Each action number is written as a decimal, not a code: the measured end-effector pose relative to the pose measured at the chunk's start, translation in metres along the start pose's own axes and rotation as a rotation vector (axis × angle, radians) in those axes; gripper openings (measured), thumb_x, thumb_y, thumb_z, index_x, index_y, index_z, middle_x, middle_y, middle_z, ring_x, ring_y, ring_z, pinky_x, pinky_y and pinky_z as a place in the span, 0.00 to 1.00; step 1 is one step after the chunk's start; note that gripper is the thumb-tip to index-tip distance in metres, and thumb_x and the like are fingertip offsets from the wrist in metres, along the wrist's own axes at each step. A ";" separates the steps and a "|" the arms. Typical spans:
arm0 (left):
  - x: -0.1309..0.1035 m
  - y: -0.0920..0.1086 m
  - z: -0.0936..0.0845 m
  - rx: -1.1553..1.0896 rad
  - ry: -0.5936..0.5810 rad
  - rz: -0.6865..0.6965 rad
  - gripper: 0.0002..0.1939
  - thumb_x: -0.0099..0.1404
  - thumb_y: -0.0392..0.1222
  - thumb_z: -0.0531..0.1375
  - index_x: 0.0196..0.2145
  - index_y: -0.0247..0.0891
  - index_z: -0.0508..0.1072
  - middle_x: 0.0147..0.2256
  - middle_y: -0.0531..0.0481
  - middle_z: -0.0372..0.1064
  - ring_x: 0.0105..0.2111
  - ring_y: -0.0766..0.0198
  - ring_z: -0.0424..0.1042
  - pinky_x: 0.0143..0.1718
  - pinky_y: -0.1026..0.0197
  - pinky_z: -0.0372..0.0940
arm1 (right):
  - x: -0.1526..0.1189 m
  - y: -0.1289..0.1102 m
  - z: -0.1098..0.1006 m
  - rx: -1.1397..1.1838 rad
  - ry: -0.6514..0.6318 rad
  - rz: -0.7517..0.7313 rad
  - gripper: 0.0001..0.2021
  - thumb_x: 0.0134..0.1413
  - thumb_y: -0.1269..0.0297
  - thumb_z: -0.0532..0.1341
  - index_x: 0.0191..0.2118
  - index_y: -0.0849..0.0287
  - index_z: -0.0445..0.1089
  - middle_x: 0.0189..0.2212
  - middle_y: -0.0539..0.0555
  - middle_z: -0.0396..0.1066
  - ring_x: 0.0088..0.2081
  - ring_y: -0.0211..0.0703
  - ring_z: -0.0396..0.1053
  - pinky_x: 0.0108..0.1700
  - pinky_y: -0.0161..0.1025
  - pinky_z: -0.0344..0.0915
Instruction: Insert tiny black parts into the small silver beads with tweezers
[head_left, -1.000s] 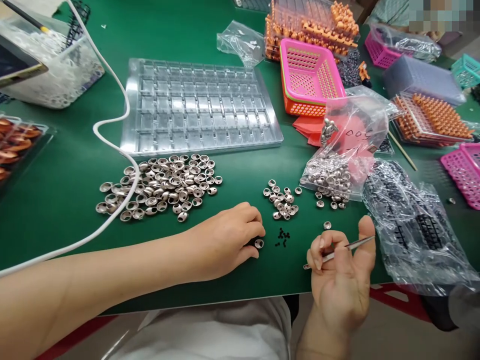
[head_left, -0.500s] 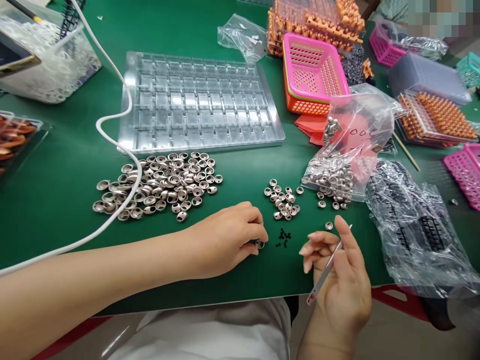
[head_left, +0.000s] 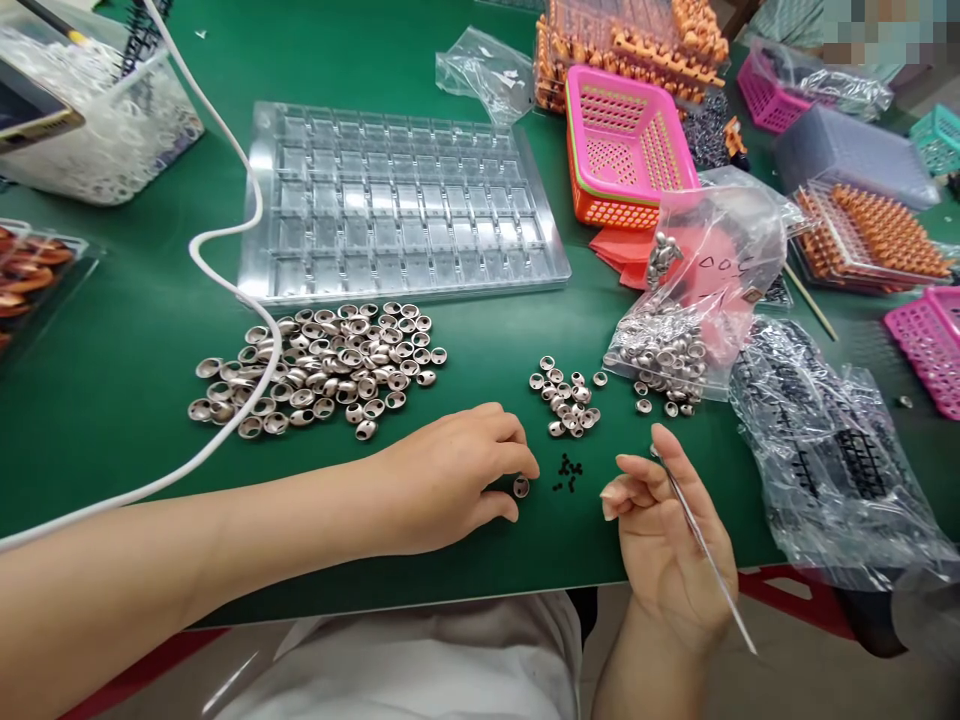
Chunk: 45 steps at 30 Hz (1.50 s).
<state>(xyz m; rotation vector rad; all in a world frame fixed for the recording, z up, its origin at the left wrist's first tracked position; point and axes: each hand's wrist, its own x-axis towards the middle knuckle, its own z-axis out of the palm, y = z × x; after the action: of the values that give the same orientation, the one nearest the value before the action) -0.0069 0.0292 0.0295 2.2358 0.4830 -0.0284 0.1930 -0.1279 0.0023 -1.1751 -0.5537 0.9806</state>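
Sm. silvery cup (head_left: 521, 487) sits just R of my L hand (head_left: 465, 480), by its parted thumb & forefinger (can't tell if touching), nearer than my R hand (head_left: 664, 555), fingers holding tweezers (head_left: 705, 547) slanted upper-L to lower-R.

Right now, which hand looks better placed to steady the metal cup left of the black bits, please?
The left hand, probably: its fingers are beside the metal cup, while the right hand is farther away, holding a slim metal tool.
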 end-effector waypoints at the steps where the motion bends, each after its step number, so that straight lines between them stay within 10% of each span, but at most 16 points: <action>1: 0.000 -0.001 0.000 0.000 0.008 0.013 0.12 0.64 0.34 0.69 0.46 0.40 0.79 0.45 0.48 0.73 0.45 0.56 0.71 0.43 0.57 0.67 | 0.000 0.000 0.000 0.003 -0.002 -0.001 0.20 0.64 0.58 0.62 0.60 0.50 0.72 0.42 0.58 0.81 0.33 0.43 0.77 0.32 0.40 0.73; 11: 0.001 -0.007 0.019 0.061 0.186 0.133 0.04 0.67 0.33 0.66 0.39 0.39 0.80 0.38 0.49 0.74 0.38 0.59 0.69 0.37 0.58 0.64 | -0.002 0.004 0.003 -0.129 -0.068 -0.177 0.19 0.67 0.47 0.55 0.52 0.46 0.78 0.31 0.54 0.75 0.27 0.41 0.71 0.27 0.42 0.71; 17: 0.004 -0.010 0.040 0.085 0.335 0.205 0.03 0.67 0.34 0.65 0.39 0.38 0.78 0.36 0.50 0.73 0.35 0.59 0.67 0.37 0.56 0.62 | -0.011 0.002 -0.005 -0.433 -0.046 -0.186 0.13 0.67 0.63 0.59 0.52 0.51 0.78 0.38 0.56 0.74 0.40 0.45 0.74 0.40 0.46 0.74; 24: 0.004 -0.007 0.035 0.052 0.297 0.165 0.03 0.67 0.35 0.65 0.39 0.39 0.78 0.36 0.50 0.73 0.36 0.60 0.67 0.38 0.56 0.63 | -0.010 0.001 0.006 -0.318 0.166 -0.063 0.04 0.62 0.67 0.65 0.42 0.55 0.75 0.39 0.52 0.77 0.34 0.40 0.79 0.39 0.41 0.80; 33: 0.004 -0.009 0.039 0.038 0.293 0.146 0.03 0.69 0.36 0.62 0.40 0.39 0.77 0.37 0.49 0.72 0.36 0.59 0.67 0.39 0.56 0.62 | -0.005 -0.003 0.002 -0.470 0.002 -0.051 0.05 0.63 0.66 0.64 0.41 0.55 0.79 0.40 0.53 0.74 0.38 0.42 0.79 0.41 0.40 0.80; 45: 0.005 -0.007 0.033 0.010 0.270 0.137 0.03 0.68 0.35 0.63 0.40 0.38 0.77 0.37 0.50 0.72 0.36 0.59 0.67 0.39 0.55 0.63 | -0.007 0.002 0.005 -0.538 0.146 -0.037 0.05 0.58 0.64 0.68 0.40 0.56 0.78 0.38 0.53 0.78 0.34 0.43 0.80 0.37 0.40 0.81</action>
<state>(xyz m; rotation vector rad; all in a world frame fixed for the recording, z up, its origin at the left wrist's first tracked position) -0.0005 0.0099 0.0021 2.2882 0.4724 0.3467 0.1852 -0.1313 0.0032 -1.6920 -0.7442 0.7228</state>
